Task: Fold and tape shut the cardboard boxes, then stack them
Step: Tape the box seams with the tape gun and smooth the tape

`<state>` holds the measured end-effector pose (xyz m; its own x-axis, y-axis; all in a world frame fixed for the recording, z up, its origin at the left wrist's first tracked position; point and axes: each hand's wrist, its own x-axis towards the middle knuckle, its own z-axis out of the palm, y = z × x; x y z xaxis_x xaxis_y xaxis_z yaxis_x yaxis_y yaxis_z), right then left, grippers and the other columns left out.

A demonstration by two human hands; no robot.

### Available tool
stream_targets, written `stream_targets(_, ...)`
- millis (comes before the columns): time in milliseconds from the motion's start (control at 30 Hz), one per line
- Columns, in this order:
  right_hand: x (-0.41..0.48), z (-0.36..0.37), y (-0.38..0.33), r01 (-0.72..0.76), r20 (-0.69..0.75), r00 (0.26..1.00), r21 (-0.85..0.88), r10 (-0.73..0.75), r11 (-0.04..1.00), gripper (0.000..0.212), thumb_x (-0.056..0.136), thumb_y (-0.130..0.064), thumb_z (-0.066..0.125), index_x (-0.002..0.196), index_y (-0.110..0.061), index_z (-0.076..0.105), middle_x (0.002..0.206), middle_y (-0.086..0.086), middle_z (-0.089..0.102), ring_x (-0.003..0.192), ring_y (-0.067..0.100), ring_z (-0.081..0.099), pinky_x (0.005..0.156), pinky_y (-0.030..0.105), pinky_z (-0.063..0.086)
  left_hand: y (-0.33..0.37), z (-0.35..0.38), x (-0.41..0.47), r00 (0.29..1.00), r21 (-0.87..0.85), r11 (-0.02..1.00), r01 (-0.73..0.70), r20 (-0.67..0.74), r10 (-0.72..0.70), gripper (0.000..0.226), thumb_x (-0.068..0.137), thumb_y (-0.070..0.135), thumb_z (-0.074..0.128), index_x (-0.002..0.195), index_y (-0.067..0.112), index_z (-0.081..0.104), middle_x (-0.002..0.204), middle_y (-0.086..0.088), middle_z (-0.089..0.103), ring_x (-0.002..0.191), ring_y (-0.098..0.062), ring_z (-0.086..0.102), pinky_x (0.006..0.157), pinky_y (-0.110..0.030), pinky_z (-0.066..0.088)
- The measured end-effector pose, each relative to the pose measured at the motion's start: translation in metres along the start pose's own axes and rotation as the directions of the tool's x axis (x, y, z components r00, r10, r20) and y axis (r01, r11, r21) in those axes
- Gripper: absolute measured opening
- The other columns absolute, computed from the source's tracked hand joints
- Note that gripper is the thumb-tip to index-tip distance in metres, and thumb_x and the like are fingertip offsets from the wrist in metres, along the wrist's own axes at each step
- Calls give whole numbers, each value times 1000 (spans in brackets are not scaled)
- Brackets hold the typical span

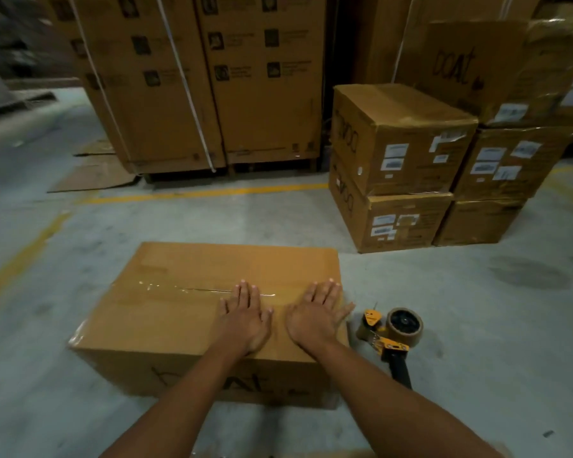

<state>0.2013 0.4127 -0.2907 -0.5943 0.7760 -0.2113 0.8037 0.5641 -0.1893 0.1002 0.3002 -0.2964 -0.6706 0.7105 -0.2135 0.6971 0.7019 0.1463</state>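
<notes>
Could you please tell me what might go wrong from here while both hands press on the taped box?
The tape looks wrinkled toward the left end of the box, with a slit showing along the seam, so it may lift unless the left hand and right hand smooth it there. The tape dispenser lies on the floor close beside the box, so it could be kicked or stepped on when lifting.

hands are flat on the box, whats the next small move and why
Probably slide the left hand and right hand leftward along the tape: they lie flat near its right end, it looks wrinkled further left, and the dispenser lies on the floor.
</notes>
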Motion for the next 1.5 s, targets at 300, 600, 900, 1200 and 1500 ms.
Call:
stream_targets(300, 6, 3, 6, 554, 57, 832, -57, -551, 831, 59, 105, -54, 16, 160, -33, 12, 168, -2, -3, 155, 27, -8, 120, 50, -8, -44, -6, -9, 974, -11, 974, -224, -42, 224, 52, 108, 41, 20, 159, 30, 17, 167, 1, 5, 154, -19, -1, 123, -43, -1)
stream_targets(600, -38, 25, -99, 255, 42, 966, -5, -255, 967, 69, 106, -45, 14, 158, -1, 7, 166, 22, -3, 153, 36, -9, 118, 64, -9, -92, -10, -15, 996, -24, 1000, 16, -84, -18, 67, 100, 61, 7, 159, 30, -2, 165, 9, -13, 153, -20, -9, 121, -55, -4)
stream_targets(900, -31, 30, -115, 563, 181, 821, -96, -542, 821, 106, 77, -86, 3, 161, -20, 2, 166, 13, -15, 150, 41, -18, 116, 67, -10, -230, -33, -7, 909, -82, 926, 368, -177, -377, 66, 97, 68, 16, 157, 41, 13, 168, 0, 5, 152, -38, 5, 114, -70, 8)
stream_targets(1200, 15, 5, -117, 495, 255, 857, -169, -448, 852, 73, 98, -70, 13, 159, -34, -4, 167, -1, -15, 152, 38, -16, 110, 73, -8, -213, -29, -11, 806, -201, 820, 536, -166, -568, 66, 98, 65, 22, 154, 32, 21, 152, -19, 27, 129, -47, 37, 103, -60, 34)
stream_targets(1500, -54, 17, -123, 157, 158, 976, -35, -150, 987, 69, 101, -55, 27, 160, -26, 6, 167, 17, -9, 148, 50, -13, 101, 85, -5, -149, -17, -54, 760, -197, 773, 603, -156, -632, 59, 100, 59, 26, 141, 17, 28, 137, -26, 34, 116, -45, 47, 93, -52, 45)
